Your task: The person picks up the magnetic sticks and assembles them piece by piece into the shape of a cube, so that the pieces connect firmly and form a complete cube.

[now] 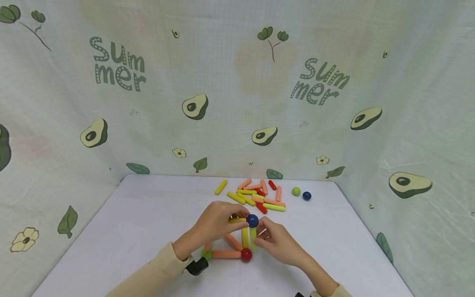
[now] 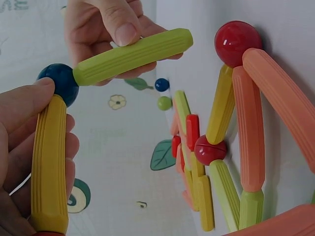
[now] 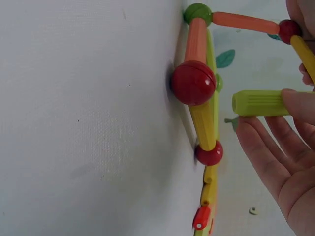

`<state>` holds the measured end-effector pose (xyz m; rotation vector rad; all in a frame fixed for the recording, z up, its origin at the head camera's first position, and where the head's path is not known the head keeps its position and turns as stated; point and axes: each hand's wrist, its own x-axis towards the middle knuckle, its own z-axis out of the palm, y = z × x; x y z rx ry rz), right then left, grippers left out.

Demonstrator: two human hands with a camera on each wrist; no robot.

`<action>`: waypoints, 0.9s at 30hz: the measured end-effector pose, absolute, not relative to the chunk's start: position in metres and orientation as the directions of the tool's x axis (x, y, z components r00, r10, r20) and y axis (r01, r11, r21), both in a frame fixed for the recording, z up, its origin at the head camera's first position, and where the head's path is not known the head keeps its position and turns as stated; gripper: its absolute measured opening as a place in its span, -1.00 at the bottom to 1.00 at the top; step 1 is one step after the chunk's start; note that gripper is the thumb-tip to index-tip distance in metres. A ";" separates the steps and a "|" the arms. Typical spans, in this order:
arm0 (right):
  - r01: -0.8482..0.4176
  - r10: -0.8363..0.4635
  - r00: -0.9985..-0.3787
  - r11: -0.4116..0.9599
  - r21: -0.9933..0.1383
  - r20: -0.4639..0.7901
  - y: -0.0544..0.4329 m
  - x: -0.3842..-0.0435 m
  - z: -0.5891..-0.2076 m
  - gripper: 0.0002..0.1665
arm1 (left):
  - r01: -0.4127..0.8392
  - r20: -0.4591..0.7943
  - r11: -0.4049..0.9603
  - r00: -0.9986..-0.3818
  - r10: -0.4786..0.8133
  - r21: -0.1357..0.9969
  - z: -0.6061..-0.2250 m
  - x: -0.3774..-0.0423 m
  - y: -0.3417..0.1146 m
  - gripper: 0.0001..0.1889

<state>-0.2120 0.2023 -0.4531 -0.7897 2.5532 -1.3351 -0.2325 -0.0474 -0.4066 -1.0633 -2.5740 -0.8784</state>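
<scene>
My left hand (image 1: 219,216) grips a yellow rod (image 2: 49,162), its thumb on the blue ball (image 2: 61,83) at the rod's end. A lime-green rod (image 2: 133,56) meets the same ball, and my right hand (image 1: 278,241) pinches it between thumb and fingers. The lime rod's other end is free, above a red ball (image 1: 246,255) on the table. That red ball joins a frame of salmon and yellow rods with a green ball (image 1: 206,254) at the near left. In the right wrist view, the held yellow rod runs to another red ball (image 3: 289,31), linked by a salmon rod (image 3: 246,23).
Behind the hands lie several loose rods, including a yellow rod (image 1: 221,187) and a lime rod (image 1: 274,207). A loose green ball (image 1: 295,191) and blue ball (image 1: 306,196) sit at the back right. A patterned cloth (image 1: 230,136) stands around the white table (image 1: 148,214).
</scene>
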 end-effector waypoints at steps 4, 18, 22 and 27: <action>-0.365 -0.510 -0.854 0.454 -0.813 0.098 0.199 -0.212 -0.455 -0.74 | 0.700 0.406 0.560 -0.714 0.571 0.444 -0.406 -0.232 -0.048 -0.74; -0.319 -0.507 -0.859 0.418 -0.851 0.074 0.193 -0.208 -0.463 -0.67 | 0.715 0.370 0.566 -0.697 0.614 0.409 -0.404 -0.228 -0.047 -0.75; -0.331 -0.518 -0.852 0.412 -0.849 0.081 0.192 -0.207 -0.464 -0.66 | 0.720 0.358 0.576 -0.693 0.625 0.387 -0.404 -0.227 -0.048 -0.76; -0.360 -0.528 -0.843 0.411 -0.838 0.102 0.192 -0.207 -0.467 -0.69 | 0.726 0.341 0.587 -0.687 0.642 0.358 -0.402 -0.226 -0.050 -0.75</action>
